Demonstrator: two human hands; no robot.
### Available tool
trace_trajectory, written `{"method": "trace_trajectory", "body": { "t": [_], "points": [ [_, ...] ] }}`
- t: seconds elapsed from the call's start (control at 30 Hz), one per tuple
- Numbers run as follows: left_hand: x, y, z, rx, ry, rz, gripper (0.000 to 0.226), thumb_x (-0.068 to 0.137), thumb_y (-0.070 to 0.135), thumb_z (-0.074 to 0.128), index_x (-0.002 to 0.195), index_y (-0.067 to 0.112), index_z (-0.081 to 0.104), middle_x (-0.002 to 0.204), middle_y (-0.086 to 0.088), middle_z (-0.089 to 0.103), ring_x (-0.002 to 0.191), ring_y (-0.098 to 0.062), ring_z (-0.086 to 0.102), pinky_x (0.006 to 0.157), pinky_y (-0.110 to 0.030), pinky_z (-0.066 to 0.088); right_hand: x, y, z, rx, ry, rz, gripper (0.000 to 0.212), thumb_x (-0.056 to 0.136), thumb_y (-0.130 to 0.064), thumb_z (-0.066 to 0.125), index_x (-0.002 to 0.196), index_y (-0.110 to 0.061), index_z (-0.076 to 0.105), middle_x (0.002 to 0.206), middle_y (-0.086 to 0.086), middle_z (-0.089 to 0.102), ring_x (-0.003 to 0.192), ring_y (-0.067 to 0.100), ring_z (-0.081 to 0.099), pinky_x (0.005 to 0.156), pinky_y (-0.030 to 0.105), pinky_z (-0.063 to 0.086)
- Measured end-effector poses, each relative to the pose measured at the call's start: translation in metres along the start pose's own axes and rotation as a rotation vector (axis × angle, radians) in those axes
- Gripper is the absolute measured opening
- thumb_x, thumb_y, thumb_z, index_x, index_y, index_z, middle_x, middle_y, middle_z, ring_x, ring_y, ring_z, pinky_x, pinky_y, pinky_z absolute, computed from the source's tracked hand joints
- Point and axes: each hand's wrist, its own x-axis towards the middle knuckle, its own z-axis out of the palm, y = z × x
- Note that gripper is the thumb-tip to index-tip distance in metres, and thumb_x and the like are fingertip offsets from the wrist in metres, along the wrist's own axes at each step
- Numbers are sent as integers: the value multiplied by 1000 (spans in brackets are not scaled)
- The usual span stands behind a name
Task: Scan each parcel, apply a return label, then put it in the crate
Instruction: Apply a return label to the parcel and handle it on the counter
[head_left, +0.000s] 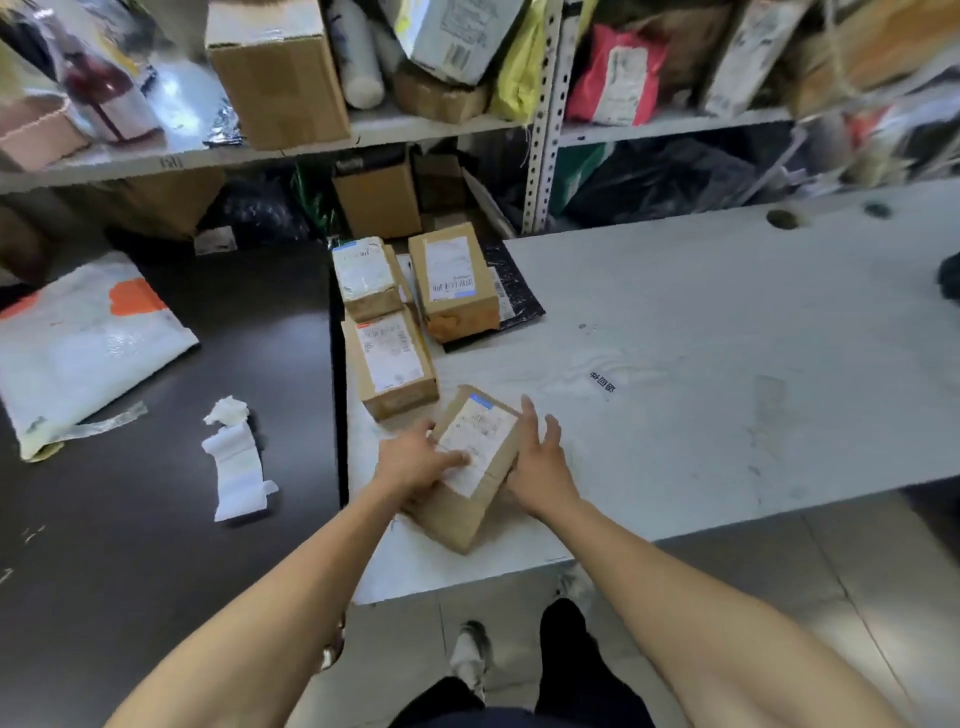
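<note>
A small brown cardboard parcel (470, 499) with a white shipping label on top lies near the front of the white table (727, 364). My left hand (415, 460) rests on the parcel's left side, its fingers stretched flat across the label. My right hand (540, 462) is against the parcel's right side with the fingers straight and spread. Three more labelled brown parcels stand behind it: one (392, 364) just beyond, one (366, 278) further back and one (454, 280) at the back right. No crate or scanner is in view.
A dark table (156, 519) to the left holds a white mailer bag (78, 348) and a strip of label backing paper (239, 467). Metal shelves (543, 119) crammed with boxes and bags rise behind. A black poly bag (514, 296) lies under the back parcels. A small sticker (602, 382) sits mid-table.
</note>
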Motion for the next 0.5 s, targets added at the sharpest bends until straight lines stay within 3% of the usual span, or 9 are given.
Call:
{"method": "trace_trajectory", "body": {
  "t": [0.1, 0.17, 0.23, 0.33, 0.4, 0.5],
  "points": [
    [-10, 10, 20, -430, -115, 0, 42, 85, 27, 76, 123, 25, 59, 127, -4, 67, 109, -23, 65, 100, -39, 50, -16, 14, -10, 201, 51, 111, 85, 97, -24, 50, 157, -28, -10, 150, 21, 37, 120, 38, 53, 100, 44, 46],
    [-17, 27, 38, -600, -215, 7, 40, 89, 20, 71, 126, 23, 58, 127, -5, 68, 106, -23, 67, 97, -43, 54, -23, 28, -26, 269, 92, 134, 83, 96, -23, 53, 158, -28, -3, 138, 14, 55, 116, 34, 58, 98, 39, 47],
    [-23, 52, 55, -711, -301, 36, 46, 93, 20, 67, 136, 26, 52, 126, -1, 67, 106, -22, 67, 88, -39, 57, -30, 42, -51, 346, 169, 165, 79, 96, -21, 54, 158, -35, 7, 130, 7, 62, 110, 28, 61, 93, 35, 49],
    [-31, 98, 75, -843, -416, 104, 49, 97, 18, 62, 138, 37, 44, 125, 2, 68, 106, -24, 68, 77, -38, 59, -39, 67, -96, 523, 300, 160, 55, 103, -24, 39, 152, -44, 25, 124, -2, 65, 106, 19, 61, 86, 28, 47],
    [-38, 126, 92, -916, -471, 162, 57, 97, 14, 63, 142, 42, 40, 128, 2, 67, 110, -27, 68, 81, -44, 59, -48, 84, -126, 627, 373, 140, 42, 105, -38, 31, 145, -49, 37, 129, -9, 64, 115, 14, 60, 95, 30, 45],
    [-49, 177, 122, -940, -490, 292, 61, 99, 18, 61, 147, 46, 35, 134, 2, 65, 117, -27, 66, 96, -52, 55, -62, 114, -167, 759, 415, 54, 44, 98, -62, 29, 136, -47, 46, 128, -21, 61, 116, 4, 59, 106, 40, 43]
  ]
}}
